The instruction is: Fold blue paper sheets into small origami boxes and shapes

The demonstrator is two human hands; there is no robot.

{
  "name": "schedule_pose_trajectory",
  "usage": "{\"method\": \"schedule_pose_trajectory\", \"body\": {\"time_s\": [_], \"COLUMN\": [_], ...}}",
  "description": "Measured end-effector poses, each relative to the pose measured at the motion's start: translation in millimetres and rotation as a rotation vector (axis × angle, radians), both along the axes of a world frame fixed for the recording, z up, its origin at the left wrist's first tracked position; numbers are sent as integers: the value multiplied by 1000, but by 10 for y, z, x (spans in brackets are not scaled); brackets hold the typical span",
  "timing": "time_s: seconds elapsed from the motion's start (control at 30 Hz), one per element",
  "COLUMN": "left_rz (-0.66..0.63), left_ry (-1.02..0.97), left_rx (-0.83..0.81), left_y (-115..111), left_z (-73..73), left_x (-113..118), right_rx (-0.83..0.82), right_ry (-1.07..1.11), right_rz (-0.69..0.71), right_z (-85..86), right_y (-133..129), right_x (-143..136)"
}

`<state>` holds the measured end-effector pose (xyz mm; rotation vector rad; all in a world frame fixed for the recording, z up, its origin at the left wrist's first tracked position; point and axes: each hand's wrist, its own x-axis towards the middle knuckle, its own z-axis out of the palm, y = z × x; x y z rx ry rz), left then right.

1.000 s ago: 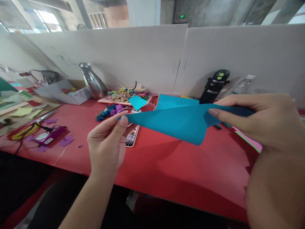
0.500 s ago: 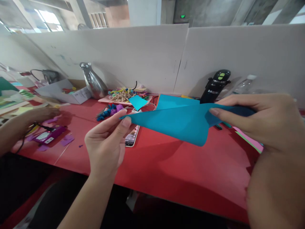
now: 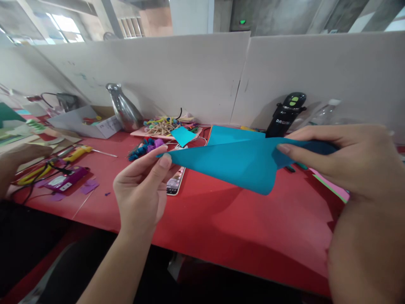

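Observation:
A sheet of blue paper (image 3: 228,164), curled into a cone-like shape, is held up above the red table (image 3: 202,228). My left hand (image 3: 142,185) pinches its narrow tip between thumb and fingers. At the wider end, my right hand (image 3: 344,160) grips the paper, with the thumb in front and the fingers behind, partly hidden. Under and behind my left hand lies a phone (image 3: 175,183), partly covered. More blue paper (image 3: 236,134) lies flat behind the held sheet, and a small cyan piece (image 3: 183,136) is to its left.
A metal flask (image 3: 124,109), a tray of sticks (image 3: 164,128) and a black bottle (image 3: 284,116) stand along the partition. On the left are a white box (image 3: 107,126), a purple device (image 3: 67,179), a yellow-handled tool (image 3: 79,153) and another person's hand (image 3: 25,158). Pink paper (image 3: 332,185) lies right.
The other person's hand has drawn back to the left, uncovering the yellow-handled tool. My left hand has shifted very slightly with the paper's tip; my right hand is nearly still.

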<state>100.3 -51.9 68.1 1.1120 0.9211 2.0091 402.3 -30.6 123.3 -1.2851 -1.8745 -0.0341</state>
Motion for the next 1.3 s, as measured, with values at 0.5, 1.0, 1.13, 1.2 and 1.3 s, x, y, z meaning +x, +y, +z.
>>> {"method": "schedule_pose_trajectory", "body": {"time_s": [0.5,1.0,1.13,1.2,1.3], "left_rz": [-33,-64,-70,-75,-84], "left_ry": [-47,34,37,29,14], "left_rx": [3,28,37,38,23], "left_y": [19,3,-2,-5,-10], "left_z": [-17,-2,2,5,5], "left_x": [-24,-24,-29,-30,-29], "right_rx": [13,44,38,33,26], "right_ry": [-2,-19,-13,-6,-11], "right_rz": [4,6,8,0,-8], "right_z": [2,-9,-15,-17,-16], "right_y": [-21,-8,-8,-8,-4], "right_x": [-2,12,10,1,-8]}}
